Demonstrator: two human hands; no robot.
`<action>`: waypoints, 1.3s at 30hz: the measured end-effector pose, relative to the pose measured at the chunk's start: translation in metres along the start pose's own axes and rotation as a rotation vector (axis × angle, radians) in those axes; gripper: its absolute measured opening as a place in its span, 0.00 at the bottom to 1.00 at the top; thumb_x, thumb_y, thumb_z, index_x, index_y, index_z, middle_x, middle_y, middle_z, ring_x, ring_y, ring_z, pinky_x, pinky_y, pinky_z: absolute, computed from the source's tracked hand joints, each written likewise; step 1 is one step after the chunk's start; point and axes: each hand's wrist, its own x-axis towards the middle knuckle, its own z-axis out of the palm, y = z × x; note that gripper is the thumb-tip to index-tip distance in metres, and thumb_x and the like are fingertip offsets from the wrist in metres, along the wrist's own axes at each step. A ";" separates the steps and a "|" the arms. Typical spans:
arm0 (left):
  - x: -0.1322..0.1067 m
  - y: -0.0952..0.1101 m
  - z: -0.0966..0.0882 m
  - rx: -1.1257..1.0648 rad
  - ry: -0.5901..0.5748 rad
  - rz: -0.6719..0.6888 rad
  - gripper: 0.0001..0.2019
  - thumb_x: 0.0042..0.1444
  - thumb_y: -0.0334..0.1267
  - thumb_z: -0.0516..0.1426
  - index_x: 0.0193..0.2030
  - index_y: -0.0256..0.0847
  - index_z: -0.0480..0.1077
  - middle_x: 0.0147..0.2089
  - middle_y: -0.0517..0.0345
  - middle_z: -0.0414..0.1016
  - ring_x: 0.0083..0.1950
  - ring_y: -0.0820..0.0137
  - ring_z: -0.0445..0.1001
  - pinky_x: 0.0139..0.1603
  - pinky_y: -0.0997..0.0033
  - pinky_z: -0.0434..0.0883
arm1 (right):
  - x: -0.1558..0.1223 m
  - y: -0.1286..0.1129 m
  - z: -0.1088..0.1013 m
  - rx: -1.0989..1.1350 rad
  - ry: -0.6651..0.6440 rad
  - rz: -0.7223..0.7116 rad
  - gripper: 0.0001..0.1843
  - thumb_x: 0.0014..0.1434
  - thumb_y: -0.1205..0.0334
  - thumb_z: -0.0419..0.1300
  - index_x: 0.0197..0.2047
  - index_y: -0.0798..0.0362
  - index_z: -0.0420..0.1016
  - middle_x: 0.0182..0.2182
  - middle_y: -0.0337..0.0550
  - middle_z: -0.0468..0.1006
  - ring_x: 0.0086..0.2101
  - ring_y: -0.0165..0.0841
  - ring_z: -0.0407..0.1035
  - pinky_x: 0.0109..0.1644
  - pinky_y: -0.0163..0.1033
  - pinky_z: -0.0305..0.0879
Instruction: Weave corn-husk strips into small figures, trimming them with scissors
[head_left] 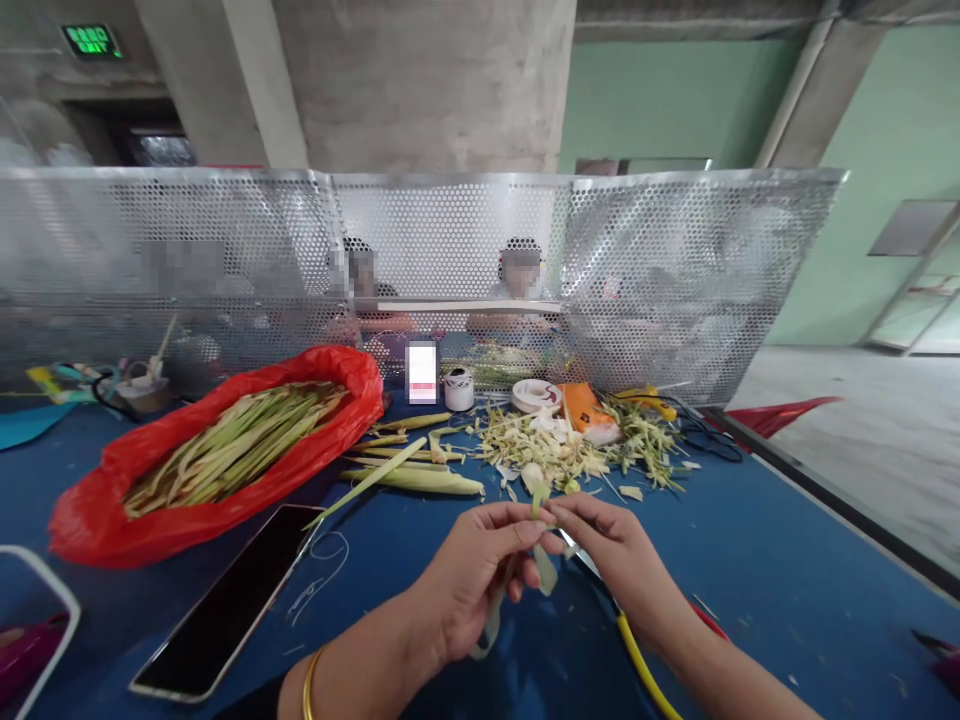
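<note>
In the head view, my left hand point(480, 565) pinches a pale green leaf strip point(546, 570) between thumb and fingers. One end sticks up above the fingertips and pale loose ends hang below them. My right hand point(611, 540) meets it from the other side, its thumb and fingertips closed on the same strip. Under my right hand lies a metal-bladed tool with a yellow handle point(641, 665), partly hidden by the hand and forearm. Just beyond my fingers is a heap of pale plant scraps point(547, 445).
On the left, a red plastic bag point(330, 380) holds long green leaves, near a dark-screened phone point(225, 600). Long husk-like leaves point(420, 480) lie mid-table. A tape roll point(536, 395), a white container point(459, 390) and an orange packet point(585, 408) stand before a perforated metal screen point(450, 230).
</note>
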 end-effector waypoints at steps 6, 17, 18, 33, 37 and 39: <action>-0.005 -0.004 0.007 0.153 0.014 -0.032 0.11 0.42 0.38 0.64 0.30 0.32 0.73 0.29 0.52 0.78 0.18 0.79 0.67 0.15 0.81 0.56 | -0.007 -0.004 0.002 0.346 -0.143 0.185 0.20 0.55 0.45 0.62 0.32 0.55 0.78 0.23 0.40 0.76 0.26 0.34 0.69 0.34 0.37 0.65; 0.000 -0.018 0.011 0.313 0.055 -0.016 0.14 0.46 0.41 0.60 0.36 0.33 0.75 0.27 0.54 0.78 0.17 0.79 0.66 0.14 0.80 0.51 | -0.012 -0.006 0.016 0.481 -0.130 0.241 0.20 0.46 0.54 0.71 0.36 0.54 0.68 0.25 0.36 0.75 0.19 0.24 0.62 0.22 0.30 0.58; -0.001 -0.018 0.011 0.321 0.047 -0.025 0.13 0.47 0.41 0.59 0.36 0.33 0.75 0.28 0.54 0.78 0.17 0.78 0.66 0.13 0.80 0.51 | -0.012 -0.005 0.017 0.467 -0.107 0.237 0.22 0.45 0.54 0.71 0.38 0.53 0.67 0.26 0.36 0.76 0.18 0.24 0.62 0.21 0.30 0.58; -0.001 0.005 -0.001 0.020 0.028 -0.081 0.13 0.40 0.41 0.65 0.28 0.36 0.70 0.32 0.52 0.78 0.24 0.75 0.71 0.16 0.79 0.46 | -0.049 -0.020 0.013 -0.877 -0.135 -1.253 0.18 0.63 0.73 0.50 0.54 0.54 0.70 0.38 0.45 0.84 0.38 0.38 0.78 0.45 0.40 0.72; -0.006 0.017 -0.006 -0.040 -0.028 -0.025 0.10 0.46 0.41 0.64 0.30 0.35 0.72 0.35 0.51 0.79 0.27 0.73 0.74 0.17 0.80 0.53 | -0.040 -0.013 0.019 -1.110 -0.124 -1.466 0.23 0.65 0.78 0.41 0.45 0.58 0.77 0.39 0.46 0.84 0.40 0.39 0.78 0.49 0.41 0.69; -0.009 0.024 -0.007 -0.092 -0.006 0.009 0.08 0.49 0.39 0.63 0.30 0.35 0.73 0.35 0.52 0.79 0.30 0.73 0.75 0.21 0.81 0.60 | -0.035 -0.003 0.023 -1.113 -0.094 -1.445 0.25 0.65 0.77 0.38 0.44 0.59 0.77 0.38 0.48 0.84 0.40 0.39 0.78 0.48 0.43 0.69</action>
